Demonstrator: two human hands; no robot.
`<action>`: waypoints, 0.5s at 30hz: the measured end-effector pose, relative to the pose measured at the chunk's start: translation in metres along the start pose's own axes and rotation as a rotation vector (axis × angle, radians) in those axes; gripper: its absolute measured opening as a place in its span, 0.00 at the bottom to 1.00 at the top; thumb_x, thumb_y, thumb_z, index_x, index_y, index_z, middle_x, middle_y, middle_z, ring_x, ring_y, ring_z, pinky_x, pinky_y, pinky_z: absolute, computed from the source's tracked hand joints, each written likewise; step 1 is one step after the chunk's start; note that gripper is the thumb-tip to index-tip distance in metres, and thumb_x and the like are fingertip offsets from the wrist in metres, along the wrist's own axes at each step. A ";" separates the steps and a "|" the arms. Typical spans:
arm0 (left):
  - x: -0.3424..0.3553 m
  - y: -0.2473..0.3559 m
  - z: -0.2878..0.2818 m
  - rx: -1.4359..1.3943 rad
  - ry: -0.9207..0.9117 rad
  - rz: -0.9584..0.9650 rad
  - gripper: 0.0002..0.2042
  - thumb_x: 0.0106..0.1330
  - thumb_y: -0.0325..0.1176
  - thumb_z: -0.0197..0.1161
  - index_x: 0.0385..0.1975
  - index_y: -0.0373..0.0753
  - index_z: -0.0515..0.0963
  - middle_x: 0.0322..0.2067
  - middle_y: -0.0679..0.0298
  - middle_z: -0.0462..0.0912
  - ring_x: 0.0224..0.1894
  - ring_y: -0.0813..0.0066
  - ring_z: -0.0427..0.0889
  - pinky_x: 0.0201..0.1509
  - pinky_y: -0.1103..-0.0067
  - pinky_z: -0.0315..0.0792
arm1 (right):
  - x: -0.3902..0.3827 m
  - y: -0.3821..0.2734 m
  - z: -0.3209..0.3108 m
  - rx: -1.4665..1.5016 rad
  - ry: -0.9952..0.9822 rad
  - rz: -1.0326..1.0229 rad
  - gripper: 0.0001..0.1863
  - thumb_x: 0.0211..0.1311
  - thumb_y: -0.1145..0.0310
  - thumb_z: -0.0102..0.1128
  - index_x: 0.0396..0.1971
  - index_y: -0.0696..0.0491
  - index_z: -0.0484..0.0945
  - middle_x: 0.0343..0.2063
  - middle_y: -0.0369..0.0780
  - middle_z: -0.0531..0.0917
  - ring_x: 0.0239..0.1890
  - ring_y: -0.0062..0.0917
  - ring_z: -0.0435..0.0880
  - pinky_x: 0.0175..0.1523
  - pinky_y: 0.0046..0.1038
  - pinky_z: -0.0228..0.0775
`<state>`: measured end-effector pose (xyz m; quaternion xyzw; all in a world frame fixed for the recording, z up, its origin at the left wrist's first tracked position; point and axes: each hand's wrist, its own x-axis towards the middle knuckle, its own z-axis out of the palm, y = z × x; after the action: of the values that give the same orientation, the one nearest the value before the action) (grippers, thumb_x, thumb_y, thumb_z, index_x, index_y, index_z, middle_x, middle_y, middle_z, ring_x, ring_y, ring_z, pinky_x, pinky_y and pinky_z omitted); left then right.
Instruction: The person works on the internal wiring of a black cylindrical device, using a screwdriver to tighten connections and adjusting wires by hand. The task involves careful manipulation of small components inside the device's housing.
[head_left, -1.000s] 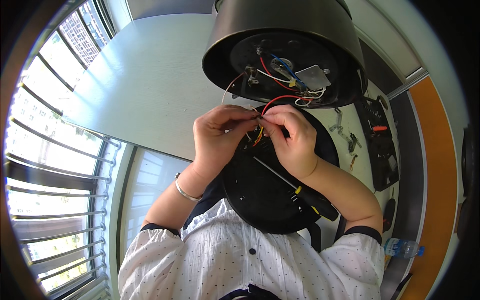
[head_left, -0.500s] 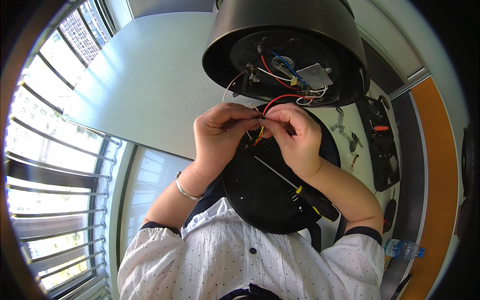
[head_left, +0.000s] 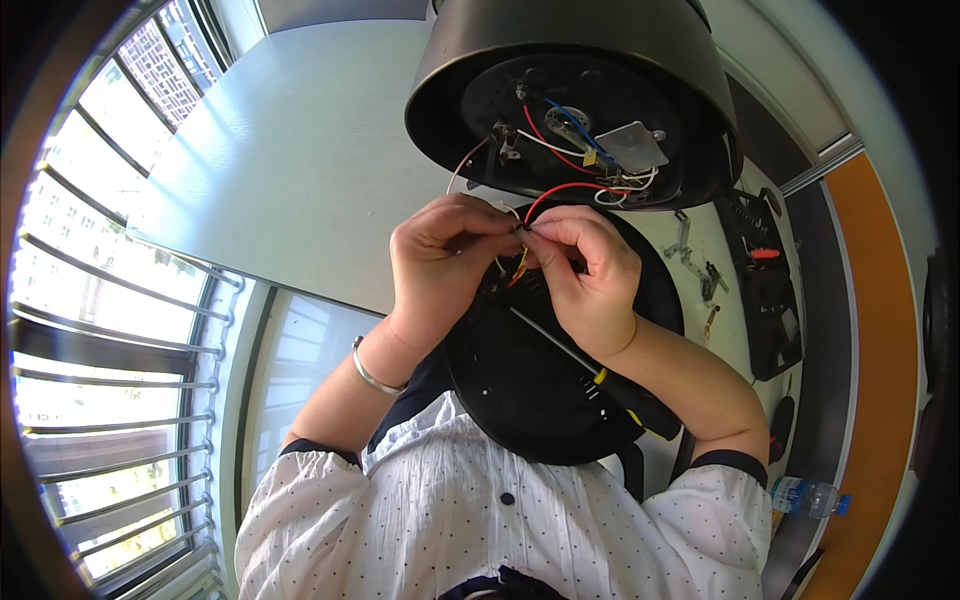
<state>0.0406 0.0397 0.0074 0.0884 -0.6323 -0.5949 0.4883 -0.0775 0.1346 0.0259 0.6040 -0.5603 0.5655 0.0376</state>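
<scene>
Both of my hands meet at the end of a red wire (head_left: 570, 187) that runs out of a dark, round-bodied appliance (head_left: 560, 50) tipped on its side. My left hand (head_left: 438, 265) pinches a small dark piece among the wires, mostly covered by fingertips. My right hand (head_left: 592, 275) pinches at the same spot, beside the red wire. Below them lies a round black base cover (head_left: 510, 400), with yellow and orange wires (head_left: 520, 268) near its upper part. A screwdriver (head_left: 640, 405) with a black and yellow handle rests across the cover. Inside the appliance, a metal plate (head_left: 636, 148) sits near several wires.
A pale table (head_left: 300, 150) spreads to the left and behind. On the right are metal linkage parts (head_left: 690, 255), a black tool case (head_left: 765, 290) with a red-handled tool, and a plastic water bottle (head_left: 810, 497). A barred window (head_left: 110, 350) stands at the left.
My fingertips have shifted very slightly around the small piece, with both hands still together. The red wire's end has moved up a little; the screwdriver stays on the cover.
</scene>
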 end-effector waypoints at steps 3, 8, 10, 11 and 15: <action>-0.001 0.000 0.001 -0.004 0.020 -0.002 0.06 0.47 0.12 0.63 0.24 0.29 0.79 0.29 0.61 0.80 0.31 0.75 0.80 0.35 0.84 0.76 | 0.001 0.001 0.000 0.000 -0.005 -0.012 0.05 0.50 0.83 0.62 0.26 0.59 0.75 0.27 0.40 0.79 0.23 0.22 0.80 0.26 0.20 0.72; -0.002 0.001 -0.001 -0.064 0.000 -0.025 0.06 0.47 0.12 0.63 0.24 0.29 0.79 0.28 0.61 0.80 0.31 0.76 0.81 0.35 0.84 0.76 | 0.001 0.002 -0.003 0.101 -0.034 0.086 0.05 0.50 0.82 0.63 0.26 0.60 0.75 0.26 0.39 0.79 0.23 0.20 0.80 0.27 0.17 0.73; -0.001 0.004 -0.001 -0.029 -0.009 -0.046 0.06 0.48 0.13 0.63 0.24 0.29 0.79 0.28 0.61 0.81 0.32 0.76 0.81 0.36 0.84 0.77 | 0.002 -0.003 -0.004 0.184 -0.042 0.247 0.04 0.52 0.81 0.62 0.27 0.60 0.76 0.25 0.38 0.79 0.22 0.17 0.79 0.26 0.16 0.72; -0.001 0.005 -0.001 -0.011 -0.014 -0.056 0.06 0.48 0.13 0.63 0.25 0.29 0.79 0.28 0.61 0.81 0.32 0.76 0.81 0.36 0.84 0.77 | 0.003 -0.005 -0.005 0.226 -0.046 0.327 0.04 0.52 0.81 0.62 0.27 0.60 0.76 0.24 0.38 0.79 0.22 0.16 0.79 0.26 0.15 0.72; -0.001 0.004 -0.002 -0.103 0.003 -0.132 0.05 0.51 0.13 0.62 0.27 0.29 0.78 0.30 0.60 0.82 0.33 0.76 0.82 0.38 0.84 0.77 | 0.004 -0.006 -0.005 0.256 -0.051 0.423 0.03 0.54 0.81 0.60 0.29 0.62 0.76 0.25 0.37 0.78 0.21 0.14 0.77 0.25 0.14 0.71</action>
<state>0.0439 0.0398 0.0098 0.1056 -0.5928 -0.6576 0.4527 -0.0775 0.1383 0.0340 0.4872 -0.5989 0.6118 -0.1725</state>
